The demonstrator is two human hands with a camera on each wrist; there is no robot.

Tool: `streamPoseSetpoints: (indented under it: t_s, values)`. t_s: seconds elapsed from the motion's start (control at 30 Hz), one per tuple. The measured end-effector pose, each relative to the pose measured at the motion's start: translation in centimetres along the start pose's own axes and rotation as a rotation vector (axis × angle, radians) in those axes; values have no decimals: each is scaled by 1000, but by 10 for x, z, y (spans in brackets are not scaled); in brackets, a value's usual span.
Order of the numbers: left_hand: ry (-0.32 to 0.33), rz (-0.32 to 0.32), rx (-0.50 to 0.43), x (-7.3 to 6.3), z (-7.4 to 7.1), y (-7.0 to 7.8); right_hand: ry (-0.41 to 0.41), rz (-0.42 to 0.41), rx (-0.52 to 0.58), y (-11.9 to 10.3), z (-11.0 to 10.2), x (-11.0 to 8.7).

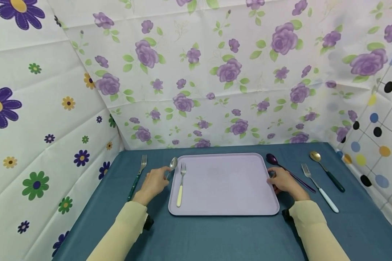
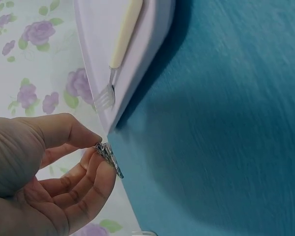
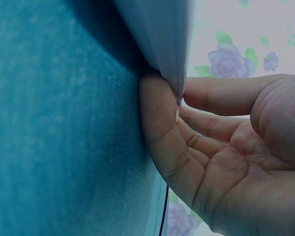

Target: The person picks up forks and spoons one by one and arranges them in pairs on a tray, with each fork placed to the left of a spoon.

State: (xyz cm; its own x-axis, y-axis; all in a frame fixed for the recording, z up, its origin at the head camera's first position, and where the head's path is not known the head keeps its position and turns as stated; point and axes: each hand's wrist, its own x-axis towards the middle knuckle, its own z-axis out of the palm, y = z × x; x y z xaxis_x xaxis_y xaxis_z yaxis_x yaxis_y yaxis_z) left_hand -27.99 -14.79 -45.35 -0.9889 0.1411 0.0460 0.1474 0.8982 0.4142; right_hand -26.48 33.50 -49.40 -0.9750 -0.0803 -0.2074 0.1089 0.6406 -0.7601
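Observation:
A silver spoon (image 1: pixel 173 164) stands by the left edge of the pale lilac tray (image 1: pixel 228 186), and my left hand (image 1: pixel 154 184) pinches it between thumb and fingers. Close up in the left wrist view, the pinched part is the patterned metal handle (image 2: pixel 107 156). Inside the tray, along its left side, lies a fork with a cream handle (image 1: pixel 180 195). My right hand (image 1: pixel 283 180) grips the tray's right rim. The right wrist view has the thumb on one side of the rim (image 3: pixel 176 73) and a finger on the other.
Left of the tray lies a fork with a green handle (image 1: pixel 138 177). On the right are a purple spoon (image 1: pixel 272 159), a white-handled fork (image 1: pixel 323 192) and a gold spoon with a green handle (image 1: pixel 328 172). Flowered cloth walls (image 1: pixel 196 90) enclose the blue table (image 1: pixel 196 239).

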Motion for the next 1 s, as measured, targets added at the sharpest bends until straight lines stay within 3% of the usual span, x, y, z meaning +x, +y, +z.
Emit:
streamPoseSetpoints:
  t_s: [1.0]
  values:
    - [-45, 33, -103, 6, 15, 34, 1, -13, -21, 2, 1, 3]
